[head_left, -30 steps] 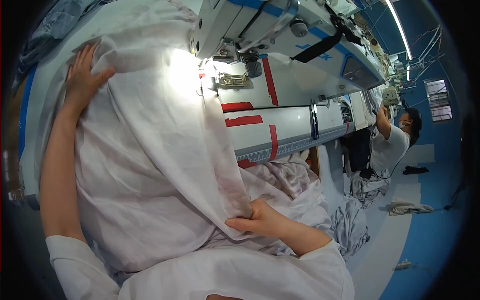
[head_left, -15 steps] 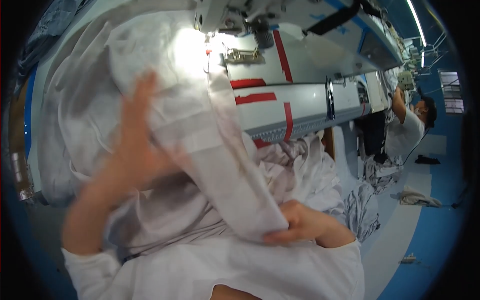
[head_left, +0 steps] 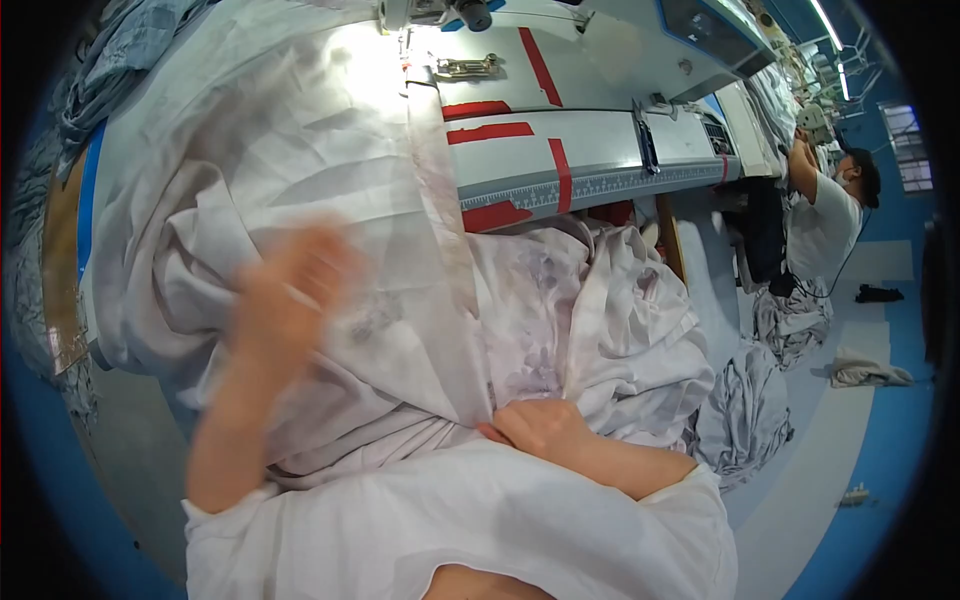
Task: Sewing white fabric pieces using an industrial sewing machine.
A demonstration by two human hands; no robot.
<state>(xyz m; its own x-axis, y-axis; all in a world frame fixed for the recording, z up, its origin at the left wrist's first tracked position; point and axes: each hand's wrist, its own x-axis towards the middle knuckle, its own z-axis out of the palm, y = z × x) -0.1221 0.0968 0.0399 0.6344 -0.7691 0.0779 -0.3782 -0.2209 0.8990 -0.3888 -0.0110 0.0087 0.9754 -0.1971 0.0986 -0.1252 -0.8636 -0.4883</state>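
A large sheet of thin white fabric (head_left: 300, 190) lies over the sewing table and hangs down into my lap. A folded edge of it runs from the sewing machine's needle area (head_left: 420, 30) down to my right hand (head_left: 540, 428), which pinches that edge near my body. My left hand (head_left: 290, 290) is blurred with motion and lies on the bunched fabric left of the fold; whether it grips the cloth is unclear. My white sleeves fill the lower part of the view.
The white sewing table (head_left: 600, 150) carries red tape marks (head_left: 495, 130) and a ruler strip along its front edge. More pale fabric piles (head_left: 740, 420) lie on the floor at right. Another person (head_left: 825, 210) works at a machine farther down the row. Grey cloth (head_left: 110, 60) lies at upper left.
My left hand came back from the far left edge of the fabric toward my body, dragging and bunching the cloth. My right hand kept its hold on the folded edge.
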